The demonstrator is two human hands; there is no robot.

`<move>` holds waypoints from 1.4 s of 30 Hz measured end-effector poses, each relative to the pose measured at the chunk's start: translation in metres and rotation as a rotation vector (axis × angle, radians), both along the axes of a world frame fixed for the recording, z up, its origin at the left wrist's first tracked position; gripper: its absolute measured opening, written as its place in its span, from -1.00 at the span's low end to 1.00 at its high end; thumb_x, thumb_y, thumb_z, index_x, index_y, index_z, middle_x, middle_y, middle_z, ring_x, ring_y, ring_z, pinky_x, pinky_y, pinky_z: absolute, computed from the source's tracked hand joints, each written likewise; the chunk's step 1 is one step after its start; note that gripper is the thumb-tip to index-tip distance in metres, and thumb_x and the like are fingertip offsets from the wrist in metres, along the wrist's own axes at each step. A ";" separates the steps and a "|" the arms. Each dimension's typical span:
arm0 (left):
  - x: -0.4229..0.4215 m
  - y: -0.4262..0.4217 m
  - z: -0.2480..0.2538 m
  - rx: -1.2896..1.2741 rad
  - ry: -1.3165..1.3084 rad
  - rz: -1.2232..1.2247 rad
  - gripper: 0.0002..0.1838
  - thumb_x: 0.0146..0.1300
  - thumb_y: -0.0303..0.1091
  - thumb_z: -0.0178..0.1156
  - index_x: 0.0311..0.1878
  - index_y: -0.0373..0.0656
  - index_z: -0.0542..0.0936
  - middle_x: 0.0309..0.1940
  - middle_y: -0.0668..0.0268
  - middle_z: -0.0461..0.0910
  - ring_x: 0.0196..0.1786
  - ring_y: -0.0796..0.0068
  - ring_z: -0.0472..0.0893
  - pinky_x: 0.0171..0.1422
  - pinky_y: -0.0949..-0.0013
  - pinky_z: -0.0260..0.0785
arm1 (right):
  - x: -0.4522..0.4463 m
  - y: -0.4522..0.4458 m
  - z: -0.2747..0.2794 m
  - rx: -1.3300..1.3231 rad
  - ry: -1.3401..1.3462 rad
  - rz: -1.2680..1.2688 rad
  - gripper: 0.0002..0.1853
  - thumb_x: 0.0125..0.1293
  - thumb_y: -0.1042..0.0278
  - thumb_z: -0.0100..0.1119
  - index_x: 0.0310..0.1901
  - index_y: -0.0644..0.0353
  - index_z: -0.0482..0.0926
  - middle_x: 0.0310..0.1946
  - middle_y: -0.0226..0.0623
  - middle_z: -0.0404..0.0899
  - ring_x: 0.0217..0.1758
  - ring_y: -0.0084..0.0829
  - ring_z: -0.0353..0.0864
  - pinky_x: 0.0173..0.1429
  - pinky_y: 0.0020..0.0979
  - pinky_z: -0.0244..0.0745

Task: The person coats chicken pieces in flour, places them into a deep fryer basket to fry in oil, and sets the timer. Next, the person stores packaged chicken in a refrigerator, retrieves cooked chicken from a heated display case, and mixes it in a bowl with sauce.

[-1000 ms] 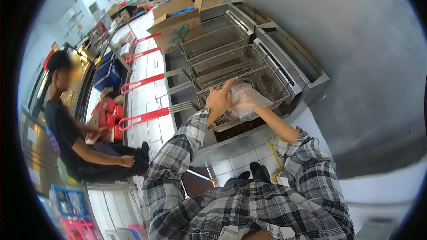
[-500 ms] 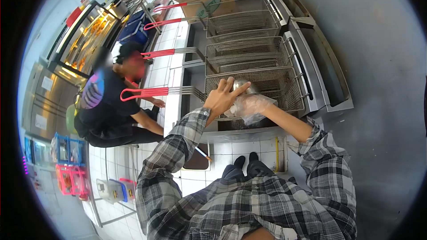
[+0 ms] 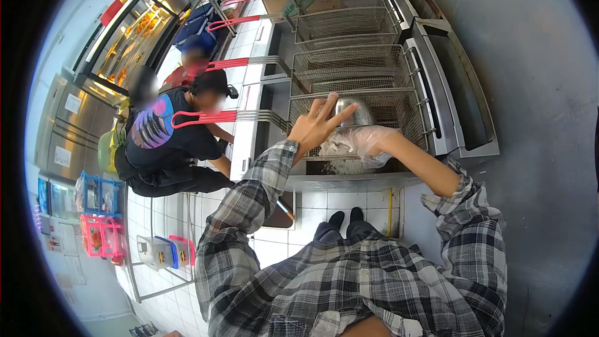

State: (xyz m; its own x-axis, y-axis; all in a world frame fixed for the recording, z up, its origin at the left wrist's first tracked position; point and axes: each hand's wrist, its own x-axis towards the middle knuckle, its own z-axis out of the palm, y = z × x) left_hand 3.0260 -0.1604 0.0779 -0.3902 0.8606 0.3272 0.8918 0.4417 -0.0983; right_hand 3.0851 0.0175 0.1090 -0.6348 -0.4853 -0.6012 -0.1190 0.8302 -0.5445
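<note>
The fryer (image 3: 355,182), one steel bank, stands against the wall. Beyond its left side are people (image 3: 168,128), at least two, overlapping. One box (image 3: 312,1) sits at its far end. Across its top lie baskets (image 3: 410,118), apparently four, judging by the four red handles (image 3: 218,117) that jut over its left edge. They are stiff wire, probably awkward if loaded; the handle is the place to take one.

The right hand (image 3: 376,141), in one clear glove, is at the fryer's near end, over the closest basket. Its fingers are partly curled beside the pale stuff; the loose film hides whether they grip it. The left hand (image 3: 312,130), bare, is left of it at the same end, fingers spread and reaching across the bowl (image 3: 357,112). I cannot tell whether they clasp it.

There is one bowl, at the fryer's near end within the closest basket's outline; its tilt is unclear. It looks like thin metal: stiff, fairly light, perhaps slick if greasy, so best held by the rim.

The pale stuff (image 3: 337,144) shows between the hands, nearer the fryer's front edge. It looks soft, ragged and apt to crumble, better cupped from below than pinched. Its pieces blur together, so I cannot count them.
</note>
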 end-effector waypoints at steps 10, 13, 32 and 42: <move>0.000 0.002 0.023 0.047 0.029 0.026 -0.01 -0.07 -0.61 0.24 0.41 0.44 0.13 0.28 0.19 0.25 0.06 0.16 0.41 -0.25 0.36 0.64 | 0.013 -0.010 -0.017 -0.002 0.643 -0.047 -0.59 0.17 0.33 0.09 0.06 0.25 0.39 -0.18 -0.03 0.56 -0.17 -0.16 0.58 -0.03 -0.20 0.50; -0.003 -0.001 0.029 0.091 -0.001 0.058 -0.03 -0.06 -0.59 0.25 0.41 0.44 0.14 0.28 0.22 0.26 0.06 0.19 0.41 -0.25 0.37 0.63 | -0.035 -0.015 -0.150 -0.216 0.836 -0.153 -0.66 0.22 0.26 0.08 -0.04 0.30 0.45 -0.30 -0.03 0.60 -0.29 -0.21 0.59 -0.08 -0.25 0.52; -0.013 -0.014 0.051 0.145 0.080 0.157 -0.03 -0.09 -0.58 0.26 0.41 0.41 0.17 0.25 0.19 0.29 0.07 0.14 0.39 -0.29 0.34 0.62 | -0.014 -0.014 -0.052 0.044 1.156 -0.191 -0.81 0.26 0.36 0.02 -0.14 0.23 0.48 -0.23 -0.16 0.54 -0.14 -0.20 0.53 -0.03 -0.25 0.49; -0.005 -0.021 0.069 0.626 -0.009 0.352 -0.23 0.01 -0.67 0.01 0.37 0.09 0.29 0.09 0.03 0.47 0.02 -0.01 0.45 0.09 0.14 0.39 | -0.036 0.039 -0.070 0.094 0.698 0.011 -0.78 0.04 0.30 0.18 -0.34 0.26 0.52 -0.41 -0.17 0.55 -0.33 -0.22 0.52 -0.07 -0.25 0.49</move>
